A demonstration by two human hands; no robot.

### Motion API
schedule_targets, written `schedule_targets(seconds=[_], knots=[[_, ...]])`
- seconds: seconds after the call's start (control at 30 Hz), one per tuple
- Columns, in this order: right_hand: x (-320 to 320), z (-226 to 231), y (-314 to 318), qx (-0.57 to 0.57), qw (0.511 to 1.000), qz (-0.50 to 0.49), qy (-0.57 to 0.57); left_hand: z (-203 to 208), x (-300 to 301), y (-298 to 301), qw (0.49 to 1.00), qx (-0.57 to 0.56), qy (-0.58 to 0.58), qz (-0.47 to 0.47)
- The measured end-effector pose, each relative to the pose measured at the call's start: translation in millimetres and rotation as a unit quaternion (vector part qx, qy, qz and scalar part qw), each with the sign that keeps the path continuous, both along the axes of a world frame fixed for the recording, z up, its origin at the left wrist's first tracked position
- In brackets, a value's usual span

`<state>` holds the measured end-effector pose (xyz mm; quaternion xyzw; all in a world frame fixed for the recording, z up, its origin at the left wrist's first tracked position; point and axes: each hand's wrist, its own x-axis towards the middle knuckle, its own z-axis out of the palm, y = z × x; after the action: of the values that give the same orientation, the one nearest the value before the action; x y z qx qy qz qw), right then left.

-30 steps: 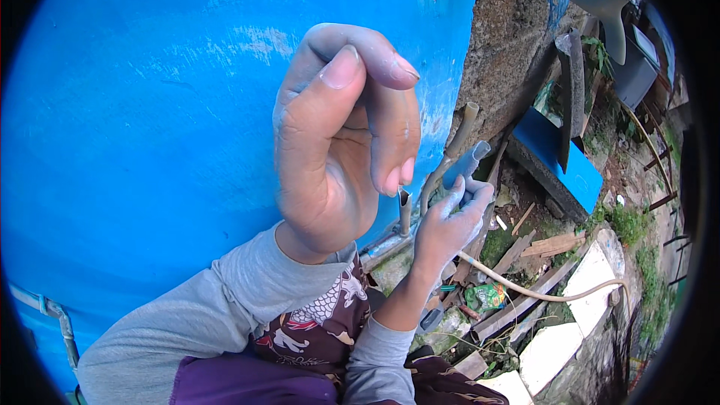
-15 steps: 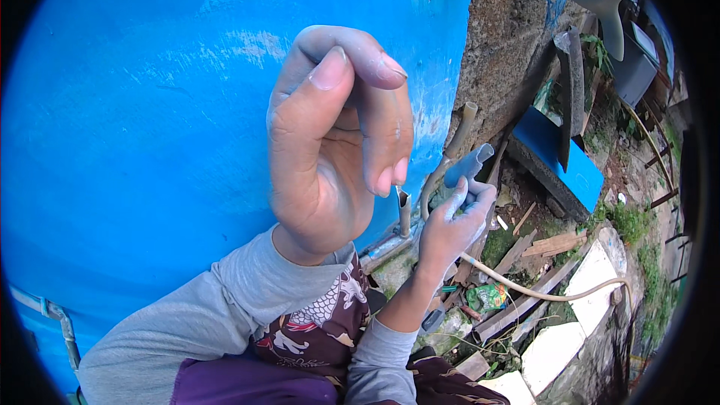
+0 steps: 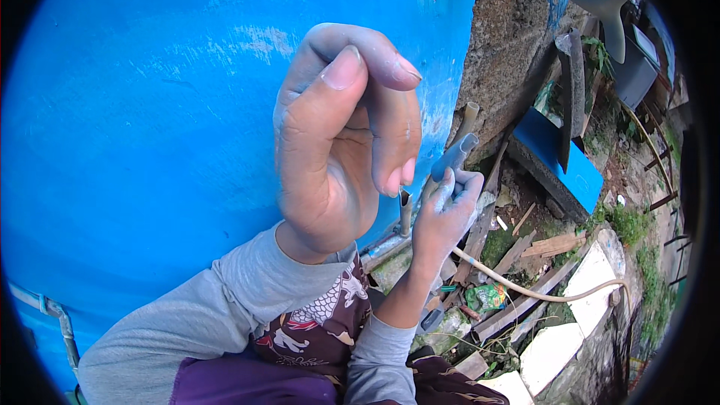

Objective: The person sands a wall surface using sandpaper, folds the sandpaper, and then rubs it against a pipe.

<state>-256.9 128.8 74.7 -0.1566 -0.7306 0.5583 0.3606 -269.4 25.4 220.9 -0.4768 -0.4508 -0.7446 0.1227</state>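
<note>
My left hand (image 3: 330,135) is raised close in front, its fingers curled in and its thumb against the bent index finger. The visible palm is bare, and nothing shows between the fingers. Lower and to the right, my right hand (image 3: 444,214) grips a short piece of grey-blue pipe (image 3: 455,155), its open, uneven end pointing up and right. White dust or residue covers the right thumb and fingers. Just left of that hand stands an upright grey pipe stub (image 3: 406,214) with an open top.
A large blue tank (image 3: 150,127) fills the left side. Behind the pipe rises a rough wall (image 3: 495,52). On the right lie a blue-topped slab (image 3: 559,161), a beige hose (image 3: 540,294), wood scraps (image 3: 553,246), a green packet (image 3: 486,297) and white tile pieces (image 3: 551,356).
My right hand has shifted slightly left with the pipe piece, which now sits nearer the tank. My left hand has drifted a little right, its fingers still curled.
</note>
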Motion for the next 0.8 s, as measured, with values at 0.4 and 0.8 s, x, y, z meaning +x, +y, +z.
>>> schedule_targets(seconds=[0.4,0.8], knots=[[15.4,-4.5,0.6,-0.051,0.998,0.022,-0.022,0.0,-0.1,0.1,1.0,-0.001,0.004,0.01],[21.0,-1.7,-41.1,0.07,0.996,0.044,-0.022,-1.2,-1.6,-1.4,1.0,-0.001,0.006,-0.001]])
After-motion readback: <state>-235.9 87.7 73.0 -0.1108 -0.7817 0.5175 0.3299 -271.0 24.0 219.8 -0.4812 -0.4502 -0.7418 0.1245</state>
